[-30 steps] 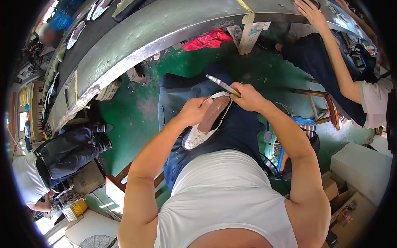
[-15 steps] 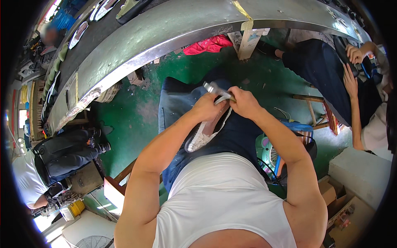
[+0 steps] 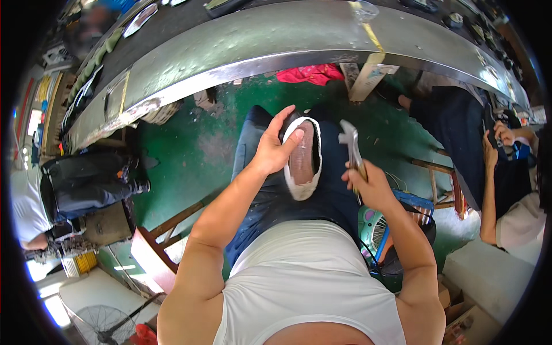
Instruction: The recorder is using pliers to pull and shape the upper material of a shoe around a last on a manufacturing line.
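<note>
Your left hand (image 3: 275,146) grasps the white shoe with a brownish sole (image 3: 302,160) at its far end, with the fingers curled over the toe and the thumb on the left side. The shoe lies sole up on your lap, over your dark blue trousers (image 3: 261,190), and its near end points toward your body.

Your right hand (image 3: 368,187) is clenched around the handle of the grey metal pincer tool (image 3: 349,144). The head of the tool points to the far side and stands just to the right of the shoe, not touching it.

On the far side, the long curved grey metal workbench (image 3: 241,49) crosses the whole scene, and a red cloth (image 3: 310,73) lies under its edge on the green floor (image 3: 190,144). Near your right elbow stands a small green fan (image 3: 376,230). On the right, another person in dark trousers (image 3: 460,138) sits on a wooden stool (image 3: 443,178). On the left, one more person sits with dark trousers (image 3: 80,181).
</note>
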Motion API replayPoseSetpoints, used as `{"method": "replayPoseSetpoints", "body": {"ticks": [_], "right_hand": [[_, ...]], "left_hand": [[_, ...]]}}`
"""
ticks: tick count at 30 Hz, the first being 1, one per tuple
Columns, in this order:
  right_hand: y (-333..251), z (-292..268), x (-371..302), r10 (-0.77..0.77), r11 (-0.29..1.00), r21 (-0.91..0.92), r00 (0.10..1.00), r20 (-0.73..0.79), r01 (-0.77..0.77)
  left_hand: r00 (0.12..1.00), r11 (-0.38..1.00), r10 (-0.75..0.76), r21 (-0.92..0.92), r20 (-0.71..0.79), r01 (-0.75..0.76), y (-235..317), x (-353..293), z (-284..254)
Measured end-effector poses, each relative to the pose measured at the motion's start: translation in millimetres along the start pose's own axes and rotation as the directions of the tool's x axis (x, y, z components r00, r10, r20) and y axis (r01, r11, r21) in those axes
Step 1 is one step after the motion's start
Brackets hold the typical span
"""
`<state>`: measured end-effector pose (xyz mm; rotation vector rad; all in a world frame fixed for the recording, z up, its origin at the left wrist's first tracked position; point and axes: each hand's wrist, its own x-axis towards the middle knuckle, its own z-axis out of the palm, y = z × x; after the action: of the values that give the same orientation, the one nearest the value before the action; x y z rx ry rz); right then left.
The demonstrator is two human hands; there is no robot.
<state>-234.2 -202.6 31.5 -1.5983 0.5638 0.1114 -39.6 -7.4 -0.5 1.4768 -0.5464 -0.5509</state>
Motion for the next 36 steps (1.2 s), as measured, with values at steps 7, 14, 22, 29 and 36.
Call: {"method": "replayPoseSetpoints", "body": {"ticks": [7,14,22,29,36], "right_hand": [[-14.8,42.4,4.1,-0.191,0.937,-0.209,0.910,0.368,0.281],[-37.4,60.3,24.1,0.034,0.987,0.121,0.869,0.493,-0.107],[-13.7,74.5,48.3,-0.011,0.912,-0.375,0.925,0.381,0.165],[33.9,99.6,53.3,-0.481,0.701,-0.523,0.863,0.155,0.485],[-20.1,92.2,13.0,-0.204,0.462,-0.832,0.950,0.237,0.307]], "left_hand": [[0.997,0.998,-0.026,-0.062,0.078,0.031,4.0,-32.2,-32.6],[0.995,0.993,0.003,0.121,0.098,-0.015,-3.6,-36.2,-52.2],[0.991,0.999,0.023,0.023,0.131,-0.026,-38.9,-24.2,-71.0],[0.978,0.979,-0.070,-0.174,0.196,0.105,-36.0,-14.0,-70.2],[0.949,0.837,-0.311,-0.458,0.050,0.299,-16.4,-27.3,-45.7]]}}
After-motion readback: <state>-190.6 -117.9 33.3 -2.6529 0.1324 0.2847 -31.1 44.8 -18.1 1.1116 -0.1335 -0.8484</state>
